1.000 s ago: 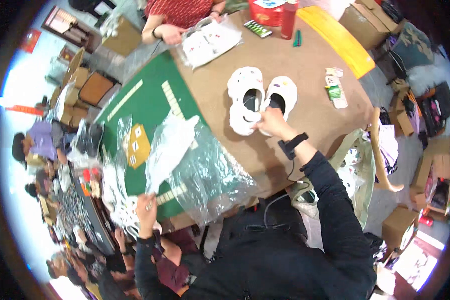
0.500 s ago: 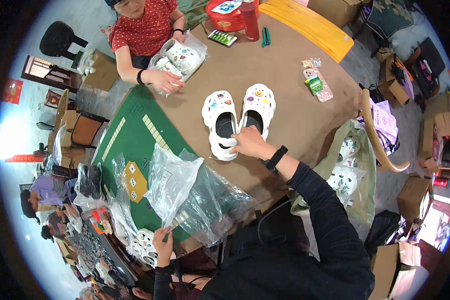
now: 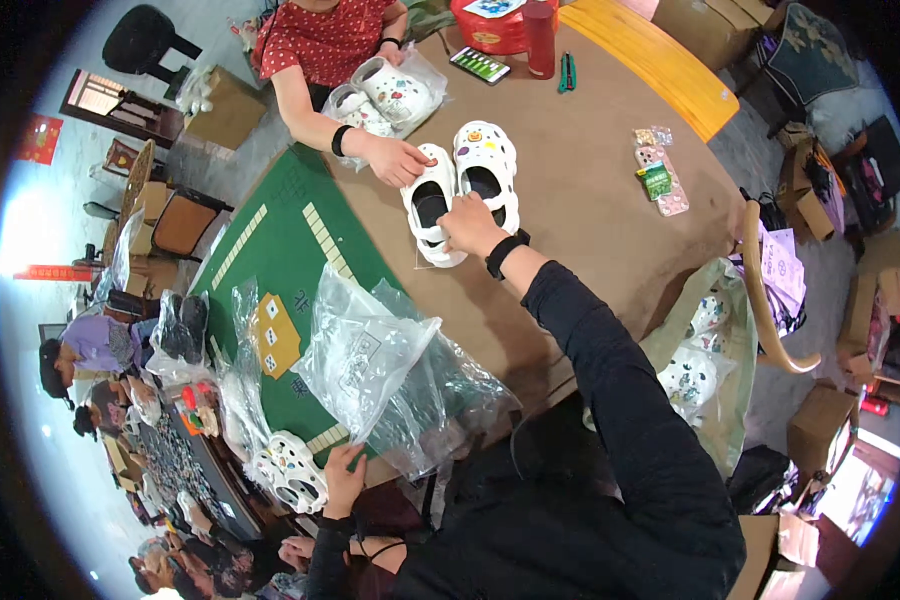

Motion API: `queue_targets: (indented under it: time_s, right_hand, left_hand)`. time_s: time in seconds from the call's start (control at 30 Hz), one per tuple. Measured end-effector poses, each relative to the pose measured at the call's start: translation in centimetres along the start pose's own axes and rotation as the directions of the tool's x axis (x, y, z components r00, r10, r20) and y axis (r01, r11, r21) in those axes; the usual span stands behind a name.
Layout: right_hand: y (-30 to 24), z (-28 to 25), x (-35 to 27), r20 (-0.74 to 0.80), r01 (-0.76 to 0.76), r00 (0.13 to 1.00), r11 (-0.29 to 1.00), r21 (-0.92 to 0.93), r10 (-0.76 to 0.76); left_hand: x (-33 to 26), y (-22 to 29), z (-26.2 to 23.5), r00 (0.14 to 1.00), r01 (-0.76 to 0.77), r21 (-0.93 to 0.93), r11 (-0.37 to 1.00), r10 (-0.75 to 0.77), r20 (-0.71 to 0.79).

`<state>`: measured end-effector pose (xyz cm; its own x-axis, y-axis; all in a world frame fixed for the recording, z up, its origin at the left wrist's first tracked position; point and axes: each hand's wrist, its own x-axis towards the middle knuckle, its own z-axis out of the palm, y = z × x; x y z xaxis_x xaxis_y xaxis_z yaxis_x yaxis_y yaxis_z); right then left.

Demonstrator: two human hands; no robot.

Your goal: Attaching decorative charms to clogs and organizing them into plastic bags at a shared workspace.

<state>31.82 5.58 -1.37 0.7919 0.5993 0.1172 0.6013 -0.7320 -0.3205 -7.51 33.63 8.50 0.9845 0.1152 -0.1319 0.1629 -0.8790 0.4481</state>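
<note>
A pair of white clogs [image 3: 483, 147] with colourful charms lies on the brown table top, toes pointing away from me. My right hand [image 3: 472, 228] is closed around the heel end of the pair, arm stretched forward. A co-worker's hand [image 3: 395, 162] reaches in from the far left and touches the toe of the left clog. Near the table's front edge, my left hand [image 3: 342, 478] pinches the lower corner of a clear plastic bag [image 3: 365, 350]. Another white charm-covered clog [image 3: 295, 475] is beside that hand, to its left.
Before the co-worker lie bagged white clogs [image 3: 400, 95]. A phone [image 3: 480, 65], red tumbler [image 3: 540, 40], green cutter [image 3: 567, 72] and pink phone case [image 3: 662, 180] are on the table. A green mat [image 3: 300, 215] covers its left part. An open sack [image 3: 725, 300] of clogs stands at right.
My right hand and the pair of clogs have moved away from me, toward the co-worker. The co-worker's hand has left the bagged clogs and come to the left clog's toe.
</note>
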Motion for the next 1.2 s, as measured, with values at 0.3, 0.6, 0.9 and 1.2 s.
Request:
queue_targets:
  time_s: [0.3, 0.6, 0.9, 1.2]
  right_hand:
    - [-0.1, 1.1, -1.4, -0.077, -0.031, 0.997, 0.999, 0.018, 0.032]
    - [-0.9, 0.8, -2.3, 0.023, -0.118, 0.993, 0.993, -0.001, 0.118]
    - [-0.9, 1.4, -2.8, -0.010, -0.095, 0.995, 0.995, -0.039, 0.095]
    - [-1.2, 2.0, -3.0, -0.027, -0.113, 0.993, 0.993, -0.036, 0.112]
  left_hand:
    - [-1.3, -1.4, 2.3, 0.998, 0.027, -0.001, 1.000, -0.027, 0.050]
    - [-3.0, -2.4, 4.9, 0.963, 0.087, -0.094, 0.992, -0.060, 0.262]
    - [-3.1, -0.7, 6.1, 0.966, 0.097, 0.155, 0.983, -0.131, 0.223]
    - [-3.7, -0.2, 7.6, 0.980, 0.137, -0.043, 0.990, -0.129, 0.154]
